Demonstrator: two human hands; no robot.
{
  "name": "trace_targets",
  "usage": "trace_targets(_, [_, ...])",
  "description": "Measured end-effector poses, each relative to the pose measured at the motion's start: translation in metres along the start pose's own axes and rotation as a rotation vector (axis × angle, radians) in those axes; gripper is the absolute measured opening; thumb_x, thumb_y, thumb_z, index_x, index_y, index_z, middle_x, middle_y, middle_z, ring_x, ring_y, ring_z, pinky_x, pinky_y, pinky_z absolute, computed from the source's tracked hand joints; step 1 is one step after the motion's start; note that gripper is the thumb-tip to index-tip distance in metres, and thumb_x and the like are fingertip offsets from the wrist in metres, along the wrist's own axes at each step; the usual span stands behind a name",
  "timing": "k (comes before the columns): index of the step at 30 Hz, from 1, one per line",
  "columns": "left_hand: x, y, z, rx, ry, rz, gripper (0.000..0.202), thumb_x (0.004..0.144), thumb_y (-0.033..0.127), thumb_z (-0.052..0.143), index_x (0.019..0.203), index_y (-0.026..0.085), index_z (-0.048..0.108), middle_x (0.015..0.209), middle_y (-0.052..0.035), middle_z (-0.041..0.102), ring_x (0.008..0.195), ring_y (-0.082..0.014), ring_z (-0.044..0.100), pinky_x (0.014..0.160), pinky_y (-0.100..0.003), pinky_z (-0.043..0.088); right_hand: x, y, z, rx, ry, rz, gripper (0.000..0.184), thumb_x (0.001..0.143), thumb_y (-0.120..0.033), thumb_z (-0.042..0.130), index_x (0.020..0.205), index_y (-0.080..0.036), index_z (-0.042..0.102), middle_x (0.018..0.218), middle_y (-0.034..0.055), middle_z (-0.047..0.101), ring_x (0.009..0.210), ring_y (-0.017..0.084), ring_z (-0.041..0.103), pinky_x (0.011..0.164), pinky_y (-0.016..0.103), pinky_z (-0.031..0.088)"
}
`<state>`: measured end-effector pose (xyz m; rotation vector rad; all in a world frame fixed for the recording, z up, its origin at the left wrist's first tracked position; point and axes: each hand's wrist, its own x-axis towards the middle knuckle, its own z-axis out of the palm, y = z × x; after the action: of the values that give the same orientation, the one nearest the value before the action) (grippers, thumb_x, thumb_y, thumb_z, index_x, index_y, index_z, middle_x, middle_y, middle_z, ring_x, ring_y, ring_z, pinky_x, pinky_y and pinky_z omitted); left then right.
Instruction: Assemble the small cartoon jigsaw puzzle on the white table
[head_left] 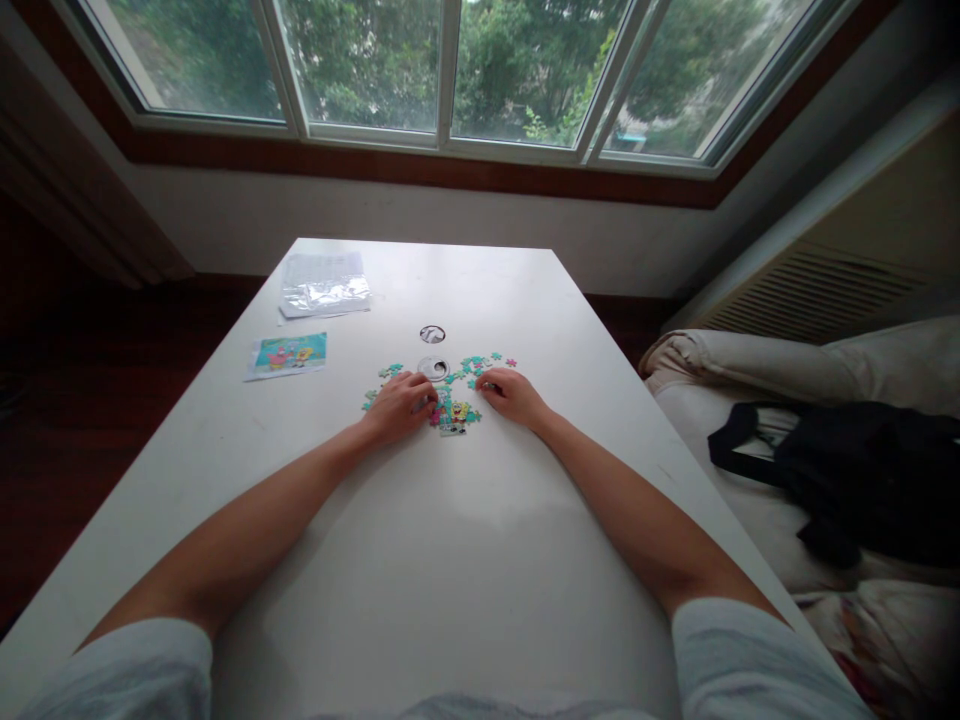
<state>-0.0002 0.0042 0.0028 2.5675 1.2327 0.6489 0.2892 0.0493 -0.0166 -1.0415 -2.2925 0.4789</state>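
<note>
A partly joined jigsaw puzzle [459, 418], with a yellow cartoon figure on it, lies flat on the white table. My left hand [399, 408] rests at its left side, fingers curled in against the pink and teal part. Across from it, my right hand [513, 397] is at the upper right of the joined part, thumb and forefinger pinched together. Whatever is between the fingers of either hand is too small to make out. Loose puzzle pieces [477, 364], mostly teal, are scattered beyond the right hand, and several more lie around the left hand.
Two round items [433, 334] lie beyond the puzzle. To the left are a printed picture card [291, 354] and a clear plastic bag [327, 284] over paper. A sofa [757, 365] with dark clothing [877, 480] stands right of the table [450, 570]; a window is ahead.
</note>
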Motion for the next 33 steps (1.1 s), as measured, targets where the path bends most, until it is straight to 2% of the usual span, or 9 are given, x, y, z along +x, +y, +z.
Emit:
trace_targets(16, [0.0004,0.0014,-0.0020,-0.004,-0.009,-0.003,0.016,0.094,0.024,0.056,0.097,0.023,0.072,0.108,-0.0070,0.069,0.100,-0.0238,0.059,0.093,-0.041,0.045,-0.0005,0.0026,0.0006,-0.036,0.022,0.035,0.015,0.085,-0.014,0.058,0.089,-0.021,0.070,0.078,0.0013,0.063,0.071,0.016,0.053,0.071,0.027,0.040])
trace_targets(33, [0.0006,0.0015,-0.0020,-0.009,-0.006,-0.003,0.016,0.093,0.024,0.057,0.097,0.024,0.072,0.107,-0.0069,0.069,0.100,-0.0245,0.059,0.094,-0.042,0.045,-0.0005,0.0036,0.0007,-0.029,0.026,0.016,0.015,0.086,-0.014,0.056,0.089,-0.021,0.070,0.082,0.0024,0.066,0.074,0.017,0.055,0.074,0.028,0.041])
